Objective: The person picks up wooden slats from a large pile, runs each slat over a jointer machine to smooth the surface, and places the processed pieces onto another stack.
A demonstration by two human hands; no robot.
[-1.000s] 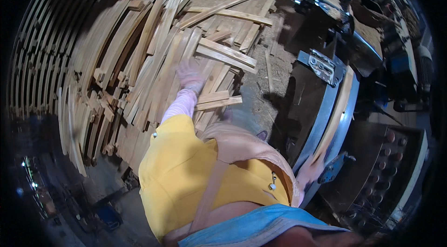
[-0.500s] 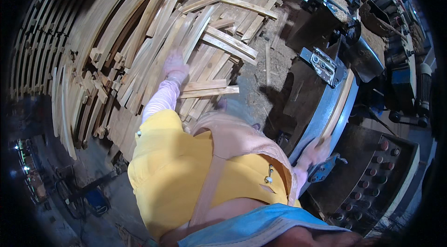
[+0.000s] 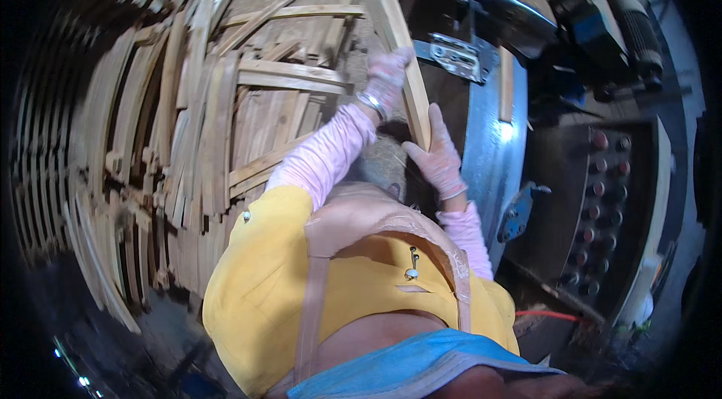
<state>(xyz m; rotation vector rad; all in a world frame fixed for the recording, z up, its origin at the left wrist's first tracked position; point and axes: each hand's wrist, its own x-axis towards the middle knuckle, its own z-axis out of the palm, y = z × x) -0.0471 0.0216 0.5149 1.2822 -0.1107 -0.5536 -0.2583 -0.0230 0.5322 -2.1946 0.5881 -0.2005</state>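
A long pale wooden board slants up and away in front of me. My left hand, gloved, is closed around its side part-way along. At the board's near end is my right hand, also gloved, with thumb and fingers gripping either side. The board hangs between the wood pile and the machine's blue-grey metal table. Another wooden strip lies on that table beside the metal guide block.
Stacks of curved wooden pieces fill the left side. Loose boards lie crosswise on the pile closer to me. A control panel with several round buttons stands at the right. A red cable runs below it.
My left hand has left the pile and moved right, now holding a board. My right hand has come off the strip on the machine table to the board's near end. The view has turned.
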